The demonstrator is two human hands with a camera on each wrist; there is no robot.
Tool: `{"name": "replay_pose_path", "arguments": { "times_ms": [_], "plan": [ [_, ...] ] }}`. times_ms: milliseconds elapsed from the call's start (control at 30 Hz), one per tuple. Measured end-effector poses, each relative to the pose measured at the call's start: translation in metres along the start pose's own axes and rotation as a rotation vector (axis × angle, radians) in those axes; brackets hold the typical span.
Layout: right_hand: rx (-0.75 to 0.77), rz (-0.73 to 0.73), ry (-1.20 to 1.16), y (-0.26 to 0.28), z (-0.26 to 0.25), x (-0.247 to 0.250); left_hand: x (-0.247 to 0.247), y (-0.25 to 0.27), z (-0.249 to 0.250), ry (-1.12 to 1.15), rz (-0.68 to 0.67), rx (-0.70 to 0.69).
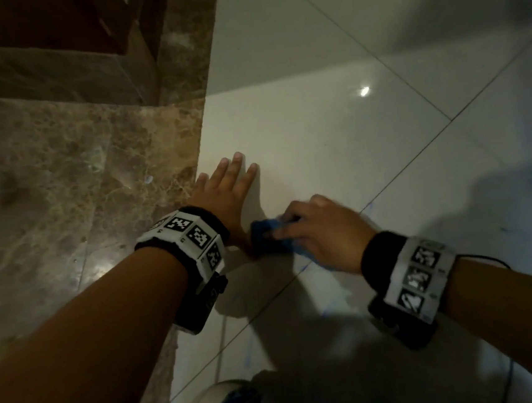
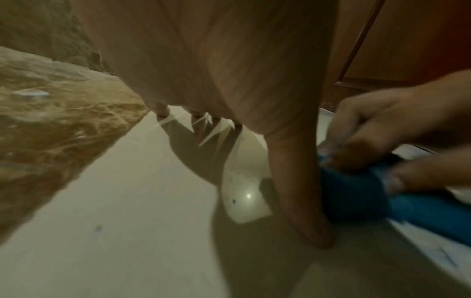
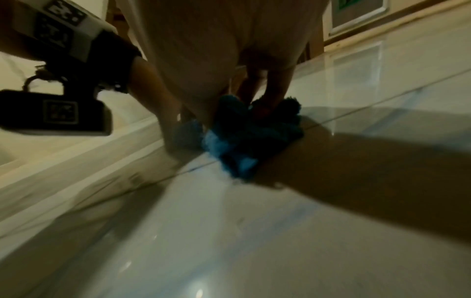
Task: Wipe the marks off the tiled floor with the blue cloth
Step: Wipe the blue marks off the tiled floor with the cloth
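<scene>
The blue cloth (image 1: pixel 270 238) is bunched up into a lump and sits on the white tiled floor (image 1: pixel 332 123), right by a thin dark line between 2 tiles. It is bunched, I think, so it makes a thick pad that rubs harder than a flat sheet would.

The right hand (image 1: pixel 321 233) is on top of the cloth w/ fingers curled round it, gripping it and pushing it down. The hand looks blurry, so it is prob. mid-rub. Holding from the top lets the arm press down and slide at once.

The left hand (image 1: pixel 225 192) is just beside the cloth; the thumb side is very near it, maybe touching. It lies flat on the tile, fingers straight and spread, holding nothing. It is there, I think, to prop the body up while the person leans low over the floor.

Faint blue marks (image 1: pixel 302 267) show on the tile near the right hand, by the tile line, and more lower down toward the person. So the job is not done yet.

To the left of the white tiles is a brown stone strip (image 1: pixel 62 188), w/ the left hand's small finger at its edge. Each wrist has a black band w/ square black & white tags.
</scene>
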State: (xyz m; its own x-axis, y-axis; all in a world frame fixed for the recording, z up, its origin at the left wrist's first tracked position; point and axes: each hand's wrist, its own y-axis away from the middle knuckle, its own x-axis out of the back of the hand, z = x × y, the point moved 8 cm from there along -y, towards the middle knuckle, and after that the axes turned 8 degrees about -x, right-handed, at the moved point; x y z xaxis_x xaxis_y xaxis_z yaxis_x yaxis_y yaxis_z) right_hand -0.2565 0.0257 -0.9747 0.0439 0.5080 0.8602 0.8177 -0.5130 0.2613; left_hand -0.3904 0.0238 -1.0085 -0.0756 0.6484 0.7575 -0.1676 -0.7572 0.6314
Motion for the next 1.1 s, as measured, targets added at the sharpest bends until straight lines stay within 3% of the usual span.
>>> {"name": "replay_pose_path", "arguments": {
  "times_ms": [167,233,300,367,400,500,567,733,800,933,967,1033,1100],
  "plan": [
    [-0.391,0.284,-0.143,-0.022,0.083,0.044,-0.001,0.001,0.0,0.027,-0.014,-0.005],
    [-0.293,0.224,-0.081,-0.015,0.051,0.031,-0.001,0.001,0.0,0.02,-0.011,-0.002],
    [-0.049,0.111,-0.003,0.002,0.001,0.009,-0.001,0.001,0.001,0.011,-0.005,-0.005],
    [-0.017,-0.068,-0.01,0.005,-0.005,0.001,-0.001,0.001,0.0,0.014,0.0,-0.007],
    [-0.057,-0.078,-0.007,-0.003,0.007,0.008,-0.001,0.001,-0.001,0.018,-0.002,-0.005],
    [-0.28,0.163,-0.049,-0.025,0.062,0.041,-0.002,0.002,-0.001,0.028,-0.016,-0.009],
    [-0.317,0.236,-0.072,-0.023,0.067,0.044,-0.003,0.001,-0.001,0.02,-0.017,-0.008],
    [0.081,-0.012,-0.02,0.014,-0.012,0.001,-0.003,0.001,-0.001,-0.003,-0.026,-0.004],
    [-0.012,-0.084,-0.021,0.004,0.01,0.007,-0.002,0.001,-0.001,-0.002,-0.025,0.001],
    [-0.379,0.277,-0.137,-0.009,0.1,0.052,-0.001,0.001,0.002,0.014,-0.046,0.024],
    [-0.402,0.323,-0.143,-0.004,0.101,0.055,-0.002,0.0,0.004,0.017,-0.06,0.039],
    [-0.289,0.279,-0.092,0.004,0.07,0.039,0.0,-0.001,0.007,0.019,-0.083,0.068],
    [-0.07,0.173,-0.027,0.015,0.022,0.016,0.003,-0.003,0.012,0.019,-0.075,0.072]
  ]
}}
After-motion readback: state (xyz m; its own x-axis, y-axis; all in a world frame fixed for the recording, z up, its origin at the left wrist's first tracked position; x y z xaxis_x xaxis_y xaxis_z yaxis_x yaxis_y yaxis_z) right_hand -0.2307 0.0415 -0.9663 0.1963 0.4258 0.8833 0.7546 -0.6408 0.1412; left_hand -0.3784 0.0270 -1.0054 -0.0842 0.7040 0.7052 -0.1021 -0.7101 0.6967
